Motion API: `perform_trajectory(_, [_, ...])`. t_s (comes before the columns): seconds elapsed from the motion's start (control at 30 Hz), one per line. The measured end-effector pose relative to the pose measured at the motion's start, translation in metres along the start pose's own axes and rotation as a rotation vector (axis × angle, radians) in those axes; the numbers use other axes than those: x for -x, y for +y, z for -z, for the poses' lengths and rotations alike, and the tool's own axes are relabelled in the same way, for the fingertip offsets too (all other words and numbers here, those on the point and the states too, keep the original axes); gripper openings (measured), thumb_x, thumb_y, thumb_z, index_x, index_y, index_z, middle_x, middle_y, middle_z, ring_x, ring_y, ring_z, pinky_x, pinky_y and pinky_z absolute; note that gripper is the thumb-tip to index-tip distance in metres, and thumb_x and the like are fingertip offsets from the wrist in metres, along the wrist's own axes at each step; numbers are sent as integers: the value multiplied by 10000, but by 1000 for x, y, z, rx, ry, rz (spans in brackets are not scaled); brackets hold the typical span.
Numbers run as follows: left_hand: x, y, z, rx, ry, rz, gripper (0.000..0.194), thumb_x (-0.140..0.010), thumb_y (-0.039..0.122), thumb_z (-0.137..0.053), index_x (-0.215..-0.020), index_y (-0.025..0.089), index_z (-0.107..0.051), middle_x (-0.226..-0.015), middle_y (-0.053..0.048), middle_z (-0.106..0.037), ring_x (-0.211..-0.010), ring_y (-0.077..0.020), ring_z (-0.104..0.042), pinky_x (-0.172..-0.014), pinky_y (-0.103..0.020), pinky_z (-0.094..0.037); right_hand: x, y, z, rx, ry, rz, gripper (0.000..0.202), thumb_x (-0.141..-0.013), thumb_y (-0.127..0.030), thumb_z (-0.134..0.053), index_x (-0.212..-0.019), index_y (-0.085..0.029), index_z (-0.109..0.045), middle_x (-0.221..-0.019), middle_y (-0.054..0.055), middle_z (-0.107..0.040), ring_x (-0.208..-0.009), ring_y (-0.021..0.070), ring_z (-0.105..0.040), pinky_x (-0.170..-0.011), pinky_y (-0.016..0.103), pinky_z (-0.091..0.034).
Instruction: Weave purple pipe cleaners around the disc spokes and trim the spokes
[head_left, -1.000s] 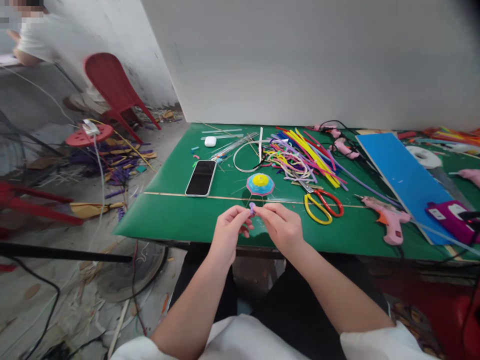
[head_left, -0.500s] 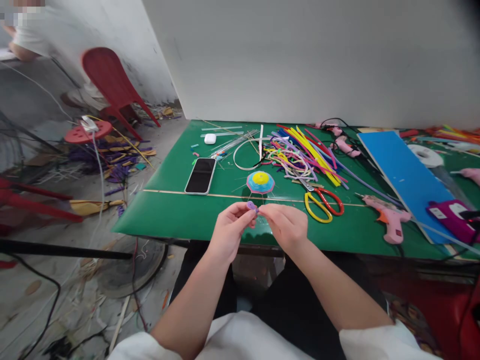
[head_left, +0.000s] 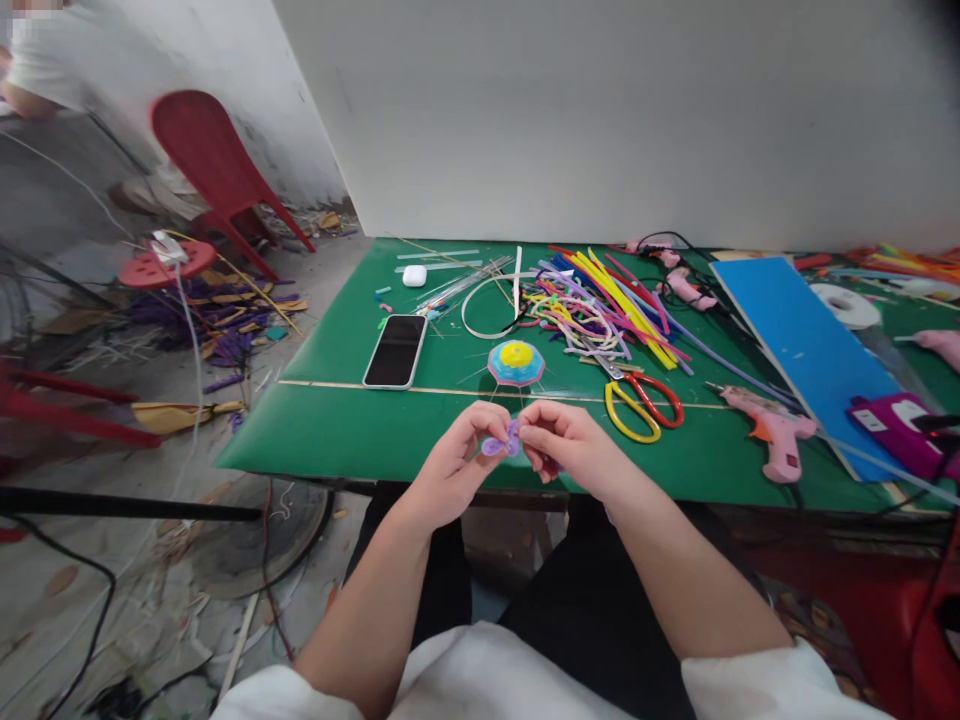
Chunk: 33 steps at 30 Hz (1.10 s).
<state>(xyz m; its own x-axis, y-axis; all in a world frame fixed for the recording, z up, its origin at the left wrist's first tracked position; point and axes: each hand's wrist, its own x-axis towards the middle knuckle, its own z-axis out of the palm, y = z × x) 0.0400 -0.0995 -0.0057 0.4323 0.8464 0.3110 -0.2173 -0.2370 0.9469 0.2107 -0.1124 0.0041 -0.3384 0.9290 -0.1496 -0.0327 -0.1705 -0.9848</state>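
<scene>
A small coiled purple pipe cleaner is held between my two hands, close to the table's front edge. My left hand pinches its looped end between thumb and fingertips. On the other side my right hand grips it with thumb and forefinger, the remaining fingers curled under. Just beyond my fingers stands a little umbrella-like piece in yellow, blue and pink, with thin wires sticking out from it. Scissors with one yellow and one red handle lie to the right of my right hand.
Past the hands lie a phone, a white earbud case and a heap of coloured pipe cleaners. Rightward are a pink glue gun, a blue board and a purple power strip. Another person sits far left.
My hands have turned so more of the purple loops shows. My right hand's fingers have curled in around it. The view has shifted slightly.
</scene>
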Motion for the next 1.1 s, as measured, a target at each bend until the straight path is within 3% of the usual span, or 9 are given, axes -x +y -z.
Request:
perform_trajectory(0.07, [1, 1, -5, 25, 77, 69, 90, -773, 256, -584, -791, 186, -529, -891, -41, -555, -816, -134, -545, -755, -271, -431, -1, 1, -1, 21, 34, 12, 208, -790, -374, -530, -767, -170, -502, -476, -77, -481, -365, 48, -435, -365, 155, -326])
perform_trajectory(0.2, [3, -1, -11, 41, 238, 59, 129, -745, 263, -616, -768, 183, -517, -964, -62, -610, -945, -173, -572, -842, -314, -432, 0, 0, -3, 147, 29, 66, 195, -797, -349, -524, -741, -163, -521, -471, -82, -441, -380, 36, -372, -376, 158, -290])
perform_trajectory(0.37, [3, -9, -11, 182, 371, 112, 117, -709, 226, -656, -747, 179, -556, -732, -26, -679, -778, -159, -641, -751, -289, -481, 2, 0, -6, 239, -85, 111, 163, -796, -299, -527, -711, -160, -535, -511, -71, -460, -452, 43, -397, -438, 168, -310])
perform_trajectory(0.5, [2, -13, -9, 297, 443, 211, 147, -636, 212, -714, -757, 175, -639, -758, -27, -703, -746, -149, -650, -718, -260, -496, 2, 1, -4, 189, -168, 85, 153, -791, -299, -534, -729, -159, -539, -551, -60, -493, -463, 45, -430, -443, 166, -339])
perform_trajectory(0.57, [1, -14, -9, 241, 489, 236, 154, -625, 215, -719, -765, 181, -664, -773, -24, -707, -750, -148, -649, -725, -256, -495, 0, 3, -2, 144, -151, 72, 162, -790, -304, -535, -737, -152, -554, -609, -39, -523, -509, 52, -476, -457, 165, -367])
perform_trajectory(0.67, [2, -13, -11, -50, 540, 210, 117, -641, 221, -701, -754, 195, -684, -776, -16, -702, -743, -150, -638, -733, -256, -486, -4, 8, -2, 57, -61, 68, 180, -774, -321, -559, -822, -150, -586, -674, -22, -563, -531, 55, -502, -472, 171, -405])
perform_trajectory(0.83, [3, -9, -15, -531, 445, 53, 60, -721, 242, -620, -745, 226, -673, -773, -11, -666, -744, -157, -594, -721, -251, -449, -13, 17, -6, -129, 54, 21, 213, -688, -343, -650, -738, -145, -591, -625, -20, -598, -550, 81, -552, -535, 217, -473])
perform_trajectory(1.0, [-3, -13, -9, -791, 255, -103, 108, -791, 227, -524, -808, 216, -630, -793, -37, -632, -765, -177, -563, -731, -271, -419, -15, 18, -6, -171, 168, 48, 249, -616, -369, -700, -694, -149, -613, -621, -25, -603, -579, 91, -562, -605, 244, -480])
perform_trajectory(1.1, [-6, -14, -2, -871, 127, -145, 121, -804, 232, -497, -813, 209, -616, -796, -45, -622, -766, -179, -553, -732, -275, -404, -12, 17, -5, -54, 183, 83, 280, -638, -410, -676, -718, -146, -625, -600, -21, -595, -570, 104, -560, -603, 260, -480])
